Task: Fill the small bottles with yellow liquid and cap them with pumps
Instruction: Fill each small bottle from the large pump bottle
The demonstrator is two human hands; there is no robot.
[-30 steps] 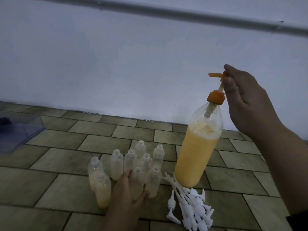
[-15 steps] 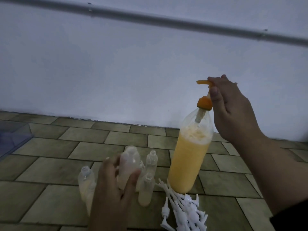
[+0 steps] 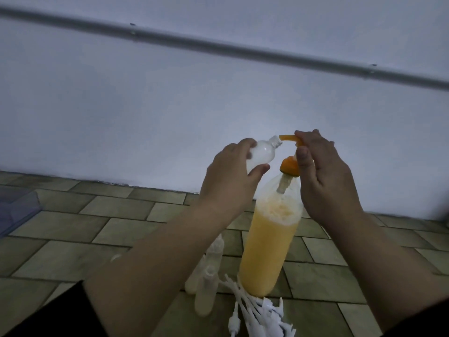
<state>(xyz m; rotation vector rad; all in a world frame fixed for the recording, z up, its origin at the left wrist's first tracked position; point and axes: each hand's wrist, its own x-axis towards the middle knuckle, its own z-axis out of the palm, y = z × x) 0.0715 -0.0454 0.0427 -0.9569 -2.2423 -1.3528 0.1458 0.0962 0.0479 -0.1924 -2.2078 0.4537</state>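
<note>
Left hand (image 3: 230, 171) grips 1 empty small bottle (image 3: 93, 154), light and probably squashy, by its body, mouth at the spout; right hand (image 3: 320, 173) pinches the big bottle's orange pump (image 3: 290, 166).

— What carries everything here?
— A tiled floor (image 3: 109, 229), olive-brown, meeting a pale wall.
— And standing on it?
— A tall bottle of yellow liquid (image 3: 264, 249), upright; small bottles (image 3: 206, 290) just left of it; a heap of white pumps (image 3: 260, 312) at its base; a bluish tray (image 3: 14, 210) far left.
</note>
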